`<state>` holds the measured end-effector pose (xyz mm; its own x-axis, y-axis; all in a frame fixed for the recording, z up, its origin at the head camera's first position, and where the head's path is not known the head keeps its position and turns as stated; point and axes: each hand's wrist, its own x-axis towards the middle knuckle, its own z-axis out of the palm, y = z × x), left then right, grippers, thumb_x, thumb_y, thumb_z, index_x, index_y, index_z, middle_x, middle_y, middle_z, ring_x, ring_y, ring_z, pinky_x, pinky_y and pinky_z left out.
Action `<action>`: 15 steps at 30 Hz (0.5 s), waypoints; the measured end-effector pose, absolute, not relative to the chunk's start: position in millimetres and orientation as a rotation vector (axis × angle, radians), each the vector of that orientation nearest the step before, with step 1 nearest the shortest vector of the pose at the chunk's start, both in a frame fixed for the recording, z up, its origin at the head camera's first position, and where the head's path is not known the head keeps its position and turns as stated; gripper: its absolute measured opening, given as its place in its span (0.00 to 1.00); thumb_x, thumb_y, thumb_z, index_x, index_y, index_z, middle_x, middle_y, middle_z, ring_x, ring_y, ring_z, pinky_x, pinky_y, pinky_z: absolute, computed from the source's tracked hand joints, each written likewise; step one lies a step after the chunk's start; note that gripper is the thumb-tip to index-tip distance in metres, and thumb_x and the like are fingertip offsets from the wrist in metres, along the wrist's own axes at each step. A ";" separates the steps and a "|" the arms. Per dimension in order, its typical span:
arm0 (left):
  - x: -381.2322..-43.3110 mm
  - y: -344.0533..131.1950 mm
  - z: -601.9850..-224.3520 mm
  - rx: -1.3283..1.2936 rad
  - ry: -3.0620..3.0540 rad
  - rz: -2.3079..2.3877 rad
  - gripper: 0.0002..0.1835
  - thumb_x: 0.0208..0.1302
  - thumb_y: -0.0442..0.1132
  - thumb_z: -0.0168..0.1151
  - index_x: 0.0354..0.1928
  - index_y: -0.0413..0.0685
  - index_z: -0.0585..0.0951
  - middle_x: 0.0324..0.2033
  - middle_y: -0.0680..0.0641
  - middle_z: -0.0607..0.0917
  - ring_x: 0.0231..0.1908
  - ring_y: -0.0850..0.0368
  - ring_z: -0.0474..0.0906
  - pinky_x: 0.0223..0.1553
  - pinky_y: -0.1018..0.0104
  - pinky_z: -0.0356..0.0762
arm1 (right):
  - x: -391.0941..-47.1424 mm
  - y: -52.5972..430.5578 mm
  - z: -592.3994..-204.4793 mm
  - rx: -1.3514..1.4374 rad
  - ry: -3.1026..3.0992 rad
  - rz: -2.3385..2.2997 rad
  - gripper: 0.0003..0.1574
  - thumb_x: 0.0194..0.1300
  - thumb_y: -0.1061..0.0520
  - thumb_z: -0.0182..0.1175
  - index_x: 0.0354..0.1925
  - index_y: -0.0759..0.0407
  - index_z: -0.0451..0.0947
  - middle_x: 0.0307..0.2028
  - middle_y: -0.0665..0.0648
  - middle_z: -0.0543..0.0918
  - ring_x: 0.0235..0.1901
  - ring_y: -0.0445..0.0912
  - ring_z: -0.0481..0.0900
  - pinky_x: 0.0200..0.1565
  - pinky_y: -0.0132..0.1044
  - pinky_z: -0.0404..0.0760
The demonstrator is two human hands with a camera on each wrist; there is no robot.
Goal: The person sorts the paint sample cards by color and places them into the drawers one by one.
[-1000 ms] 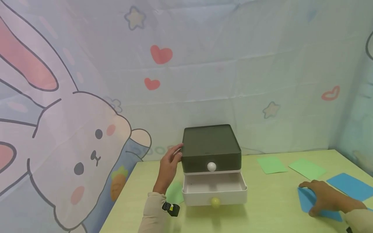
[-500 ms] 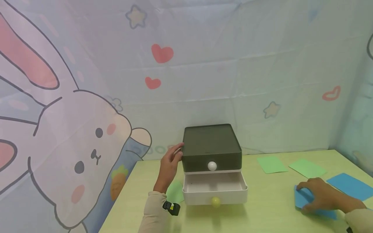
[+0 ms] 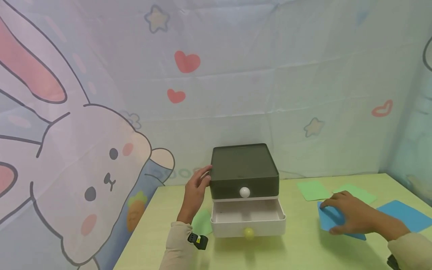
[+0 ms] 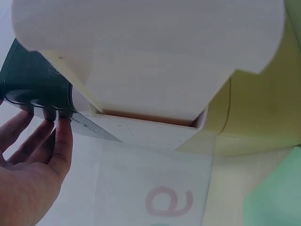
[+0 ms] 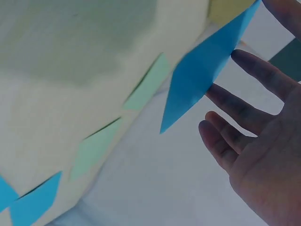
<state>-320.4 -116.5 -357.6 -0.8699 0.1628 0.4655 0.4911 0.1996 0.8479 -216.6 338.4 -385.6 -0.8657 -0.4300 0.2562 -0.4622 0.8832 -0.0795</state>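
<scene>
A small two-tier drawer box (image 3: 243,161) stands on the table, its upper tier dark green with a white knob (image 3: 245,192). Its white lower drawer (image 3: 231,229), with a yellow knob (image 3: 249,234), is pulled out, and its visible inside holds nothing. My left hand (image 3: 194,193) rests its fingertips against the dark tier's left side, also visible in the left wrist view. To the right of the box, my right hand (image 3: 354,214) grips a blue paper sheet (image 3: 325,217) by its edges, above the table. In the right wrist view, fingertips touch one edge of the sheet (image 5: 197,75); the thumb is only partly visible.
Two green sheets, one nearer the box (image 3: 313,190) and one partly behind my right hand (image 3: 359,193), lie at the back right. Another blue sheet (image 3: 405,215) lies at far right. A green sheet (image 3: 201,223) lies left of the drawer. A printed cloth (image 3: 236,93) hangs behind.
My right hand has lifted the blue sheet off the table and carried it left, towards the drawer box. The left hand and the box have stayed in place.
</scene>
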 end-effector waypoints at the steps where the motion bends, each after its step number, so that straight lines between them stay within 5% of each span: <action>1: -320.6 -116.5 -357.7 -0.617 -2.204 -1.725 0.21 0.77 0.41 0.51 0.68 0.55 0.75 0.69 0.46 0.75 0.68 0.46 0.74 0.64 0.48 0.77 | -216.2 334.6 -381.8 0.688 -2.818 0.195 0.39 0.44 0.34 0.78 0.53 0.48 0.81 0.48 0.53 0.81 0.52 0.58 0.77 0.44 0.54 0.81; 15: -322.6 -115.9 -359.8 -0.630 -2.194 -1.702 0.21 0.77 0.41 0.51 0.68 0.52 0.75 0.69 0.43 0.75 0.67 0.43 0.74 0.63 0.47 0.78 | -202.2 286.0 -326.1 0.819 -2.755 0.185 0.40 0.48 0.33 0.75 0.58 0.41 0.78 0.53 0.48 0.79 0.50 0.45 0.76 0.42 0.38 0.80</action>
<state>-322.6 -115.9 -359.8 -0.8613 0.1604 0.4821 0.5069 0.2047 0.8374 -202.2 286.0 -326.1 -0.8071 -0.5183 0.2829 -0.5515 0.8328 -0.0476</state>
